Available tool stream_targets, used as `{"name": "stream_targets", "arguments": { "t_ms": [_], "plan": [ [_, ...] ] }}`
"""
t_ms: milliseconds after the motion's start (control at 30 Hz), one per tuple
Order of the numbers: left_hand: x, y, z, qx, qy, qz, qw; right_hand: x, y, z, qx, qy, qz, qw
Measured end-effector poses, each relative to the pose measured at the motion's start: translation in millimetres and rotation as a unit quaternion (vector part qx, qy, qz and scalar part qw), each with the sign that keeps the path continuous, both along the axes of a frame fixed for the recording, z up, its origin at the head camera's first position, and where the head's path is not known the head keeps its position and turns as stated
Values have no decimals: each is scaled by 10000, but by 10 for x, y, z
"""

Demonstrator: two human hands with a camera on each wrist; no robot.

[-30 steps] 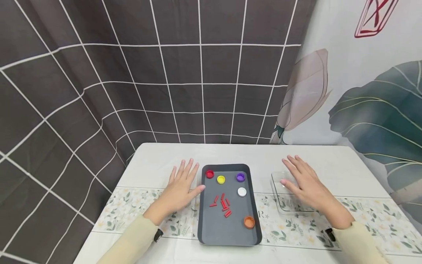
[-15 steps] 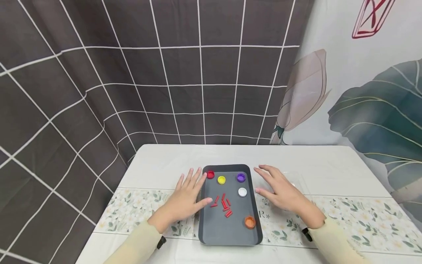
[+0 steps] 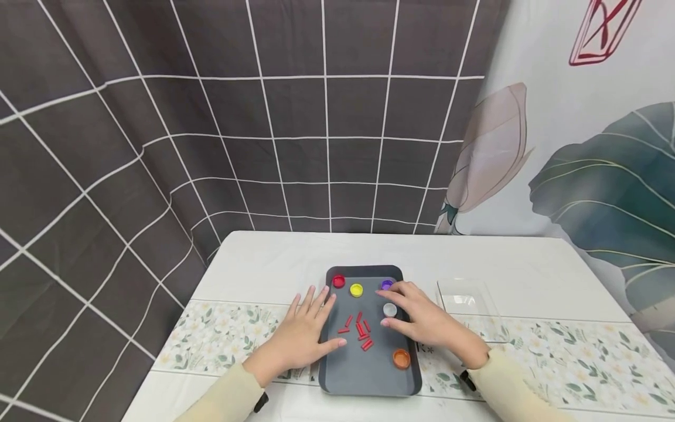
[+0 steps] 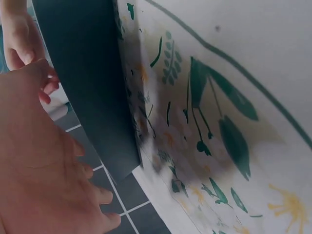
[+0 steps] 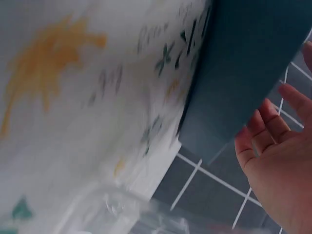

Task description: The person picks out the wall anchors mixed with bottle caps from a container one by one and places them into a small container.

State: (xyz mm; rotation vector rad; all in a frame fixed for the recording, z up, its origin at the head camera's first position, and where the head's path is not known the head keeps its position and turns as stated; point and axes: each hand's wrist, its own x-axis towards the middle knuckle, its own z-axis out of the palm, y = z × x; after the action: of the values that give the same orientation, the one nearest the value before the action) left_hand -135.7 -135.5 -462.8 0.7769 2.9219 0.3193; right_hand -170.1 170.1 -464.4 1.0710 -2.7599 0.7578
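A dark grey tray (image 3: 371, 375) lies on the table with several short red sticks (image 3: 361, 329) near its middle. Small round cap-like pieces lie in it too: red (image 3: 338, 281), yellow (image 3: 356, 290), purple (image 3: 387, 285), white (image 3: 389, 310) and a larger orange one (image 3: 401, 358). My left hand (image 3: 295, 340) spreads its fingers over the tray's left rim and holds nothing. Over the right rim reaches my right hand (image 3: 424, 316), thumb and fingers parted, with the white piece in the gap between them in the head view. The fingers overlap the purple piece.
A clear plastic box (image 3: 469, 313) stands on the table right of the tray. The tabletop (image 3: 253, 264) is white with a floral band. A dark checked curtain (image 3: 295, 152) hangs behind and at the left, a leaf-printed one (image 3: 501, 146) at the right.
My right hand has moved left from above the clear box to over the tray's right side. My left hand has shifted slightly right, onto the tray's left edge. The pieces lie as before.
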Motion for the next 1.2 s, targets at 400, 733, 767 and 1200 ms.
{"name": "stream_targets", "arguments": {
  "t_ms": [400, 733, 767, 1200],
  "plan": [
    [8, 21, -71, -361, -322, 102, 9988, -49, -243, -115, 520, 163, 513, 9972],
    [11, 35, -23, -649, -271, 2, 9975, -74, -325, -129, 923, 411, 433, 9939],
    [10, 37, -22, -659, -265, -2, 9975, -74, -329, -132, 949, 460, 425, 9935],
    [14, 42, -23, -731, -213, 3, 9971, -86, -389, -173, 1247, 518, 279, 9904]
  ]
}}
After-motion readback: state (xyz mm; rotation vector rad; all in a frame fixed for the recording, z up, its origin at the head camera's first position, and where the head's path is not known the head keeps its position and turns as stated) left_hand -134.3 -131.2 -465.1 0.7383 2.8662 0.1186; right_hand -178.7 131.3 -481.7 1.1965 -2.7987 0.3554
